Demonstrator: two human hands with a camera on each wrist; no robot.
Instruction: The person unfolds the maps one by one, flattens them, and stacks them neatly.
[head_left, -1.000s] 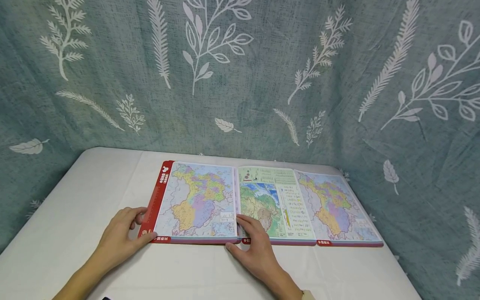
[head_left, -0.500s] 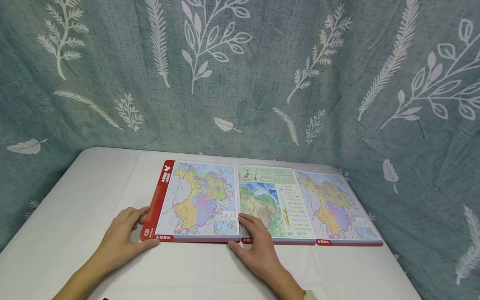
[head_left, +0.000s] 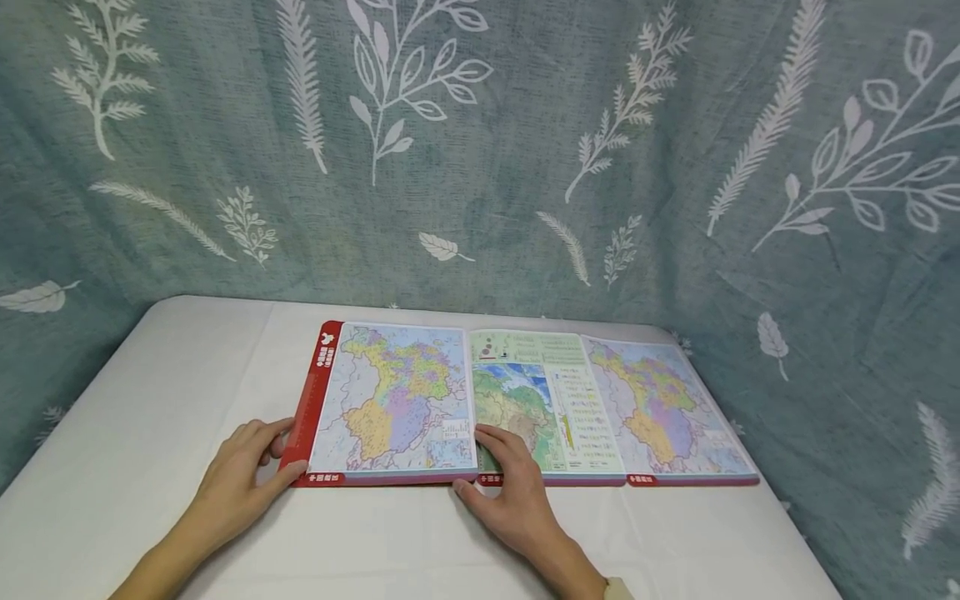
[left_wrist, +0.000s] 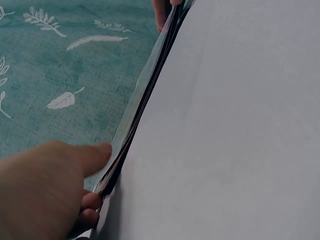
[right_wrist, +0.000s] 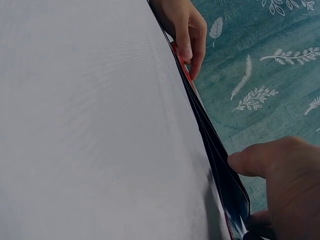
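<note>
A map stack (head_left: 397,400) with a red left border lies at the left end of a row of three, pale and coloured provinces on top. My left hand (head_left: 243,467) grips its near left corner, thumb on the near edge and fingers at the red border. At its near right corner, my right hand (head_left: 513,492) holds the edge, with the thumb on the front and fingers along the right side, covering part of the middle map (head_left: 517,392). In the right wrist view, several thin dark layers (right_wrist: 215,140) show at the edge, fanned slightly apart near the right thumb (right_wrist: 250,159).
A second provinces map (head_left: 660,408) lies at the right end of the row, touching the middle one. All sit on a white-covered table (head_left: 217,358). A green curtain (head_left: 495,150) with white leaf prints hangs behind and at the sides.
The left map stack has shifted slightly right against the middle one. My left thumb slipped off the corner's edge, then came back onto it. The right hand has kept its hold.
</note>
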